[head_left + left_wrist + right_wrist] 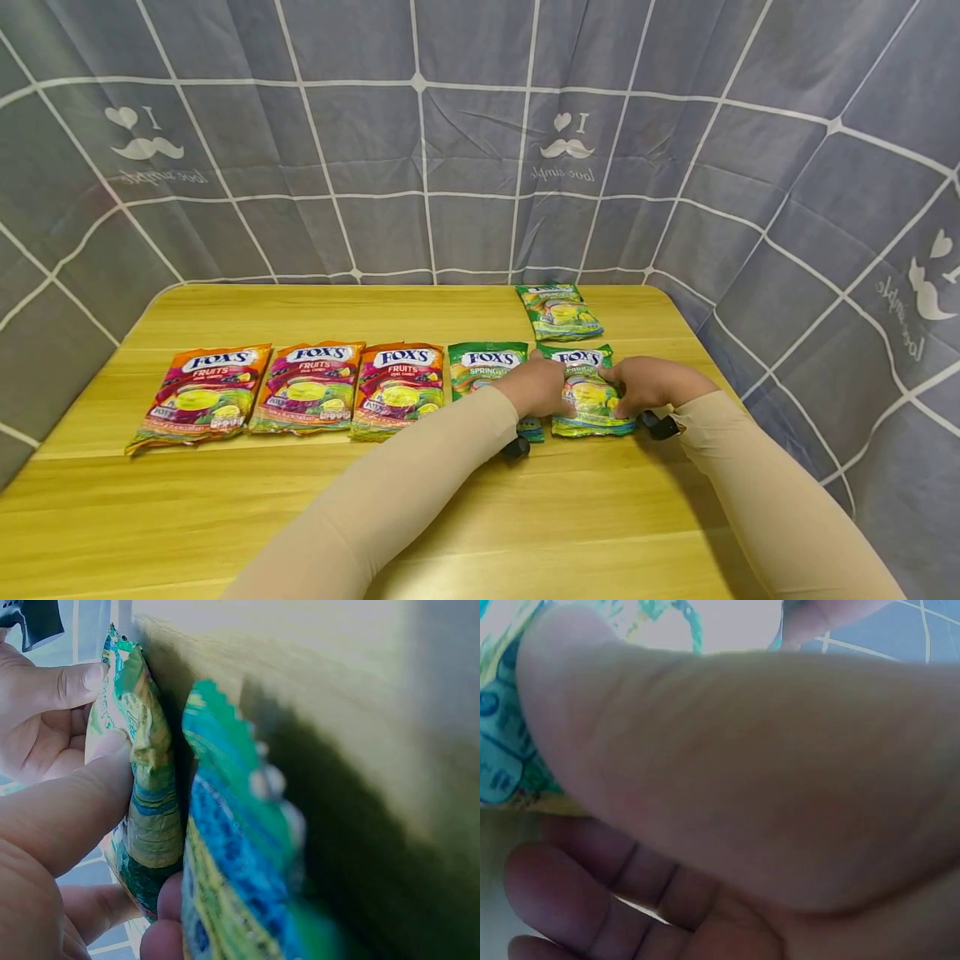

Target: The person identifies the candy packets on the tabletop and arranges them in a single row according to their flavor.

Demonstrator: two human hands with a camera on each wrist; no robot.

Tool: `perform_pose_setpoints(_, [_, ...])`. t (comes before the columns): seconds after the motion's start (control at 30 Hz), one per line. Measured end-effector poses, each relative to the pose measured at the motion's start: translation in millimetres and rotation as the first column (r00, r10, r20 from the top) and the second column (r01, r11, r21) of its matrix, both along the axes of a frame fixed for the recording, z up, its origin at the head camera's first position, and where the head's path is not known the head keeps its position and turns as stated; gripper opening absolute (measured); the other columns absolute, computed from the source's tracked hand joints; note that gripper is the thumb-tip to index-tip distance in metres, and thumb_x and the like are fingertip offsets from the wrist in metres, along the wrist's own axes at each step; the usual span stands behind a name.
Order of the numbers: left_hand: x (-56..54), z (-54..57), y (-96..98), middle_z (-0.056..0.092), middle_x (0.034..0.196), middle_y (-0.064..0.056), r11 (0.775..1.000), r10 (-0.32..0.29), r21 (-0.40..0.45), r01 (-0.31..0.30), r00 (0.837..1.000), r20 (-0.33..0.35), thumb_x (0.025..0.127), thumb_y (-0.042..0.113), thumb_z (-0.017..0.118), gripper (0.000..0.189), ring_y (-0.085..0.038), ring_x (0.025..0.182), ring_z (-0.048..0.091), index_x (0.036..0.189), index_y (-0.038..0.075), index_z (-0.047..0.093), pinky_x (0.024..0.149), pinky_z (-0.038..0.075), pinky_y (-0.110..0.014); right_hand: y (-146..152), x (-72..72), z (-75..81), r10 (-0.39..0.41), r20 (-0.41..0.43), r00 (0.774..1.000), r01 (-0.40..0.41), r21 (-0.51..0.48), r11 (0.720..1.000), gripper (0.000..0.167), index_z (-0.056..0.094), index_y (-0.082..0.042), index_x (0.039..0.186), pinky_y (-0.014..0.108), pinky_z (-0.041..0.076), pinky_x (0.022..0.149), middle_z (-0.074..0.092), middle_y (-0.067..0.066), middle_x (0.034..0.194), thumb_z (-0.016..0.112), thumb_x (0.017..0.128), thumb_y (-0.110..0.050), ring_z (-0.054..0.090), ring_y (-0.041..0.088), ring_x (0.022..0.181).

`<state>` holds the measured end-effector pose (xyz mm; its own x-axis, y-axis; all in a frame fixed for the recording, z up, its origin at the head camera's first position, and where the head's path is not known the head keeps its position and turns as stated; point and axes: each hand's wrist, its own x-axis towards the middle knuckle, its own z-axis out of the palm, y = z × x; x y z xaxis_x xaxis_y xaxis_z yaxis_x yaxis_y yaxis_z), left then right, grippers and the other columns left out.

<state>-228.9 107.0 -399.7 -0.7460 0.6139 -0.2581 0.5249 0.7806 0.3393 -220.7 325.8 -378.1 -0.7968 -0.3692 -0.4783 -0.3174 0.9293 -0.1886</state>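
A green bag of Fox's Spring candy (588, 402) lies at the right end of a row on the wooden table, between both hands. My left hand (531, 387) grips its left edge, thumb on the front; in the left wrist view the fingers reach down beside the bag (154, 802). On the opposite edge my right hand (651, 385) pinches it, thumb over the printed face (506, 742). Just left, a second green candy bag (480, 360) is partly hidden by the left hand and forearm.
Three red-orange Fox's Fruits candy bags, the leftmost (202, 396), the middle one (307, 390) and the right one (397, 387), continue the row leftward. Another green bag (558, 312) lies behind, near the table's back edge. A grey checked curtain (480, 167) surrounds the table (562, 525).
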Motion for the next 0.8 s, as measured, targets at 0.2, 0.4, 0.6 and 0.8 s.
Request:
perform_pose_setpoints(0.2, [-2.2,-0.7,1.3,0.073,0.129,-0.002,1.000,-0.001,-0.006,0.001,1.000,-0.002,0.096,0.050,0.073,0.055,-0.024,0.125,0.052,0.136,0.012,0.070,0.086,0.055,-0.033,-3.4,1.0,1.7,-0.018,-0.006,1.000,0.018,0.013,1.000,0.080,0.048,0.004,0.154,0.046,0.058,0.098,0.068,0.027,0.135,0.086,0.087,-0.016,0.068,0.028,0.112])
perform_pose_setpoints(0.4, [-3.3,-2.0,2.2,0.074,0.117,-0.001,1.000,0.006,0.006,-0.006,1.000,0.011,0.096,0.049,0.075,0.052,-0.021,0.111,0.050,0.130,0.011,0.071,0.080,0.053,-0.033,-7.8,2.4,1.9,-0.044,-0.014,0.999,0.044,0.026,0.999,0.080,0.049,0.004,0.153,0.044,0.059,0.095,0.067,0.027,0.137,0.087,0.086,-0.015,0.069,0.031,0.115])
perform_pose_setpoints(0.6, [-3.6,-3.9,1.8,0.074,0.120,-0.001,1.000,0.010,0.010,-0.010,1.000,0.009,0.095,0.049,0.075,0.052,-0.021,0.113,0.051,0.131,0.012,0.071,0.080,0.054,-0.032,-10.3,2.0,1.6,-0.051,-0.022,0.998,0.052,0.040,0.998,0.078,0.052,0.003,0.151,0.043,0.058,0.095,0.067,0.027,0.136,0.087,0.084,-0.014,0.067,0.026,0.109])
perform_pose_setpoints(0.8, [-2.6,-3.4,1.4,0.074,0.114,0.000,1.000,-0.009,0.007,0.009,1.000,-0.015,0.095,0.049,0.075,0.048,-0.020,0.109,0.050,0.126,0.012,0.073,0.081,0.053,-0.032,-9.6,1.8,-0.5,-0.053,-0.032,0.998,0.054,0.035,0.998,0.078,0.054,0.004,0.150,0.043,0.058,0.094,0.069,0.026,0.133,0.087,0.082,-0.013,0.066,0.024,0.103])
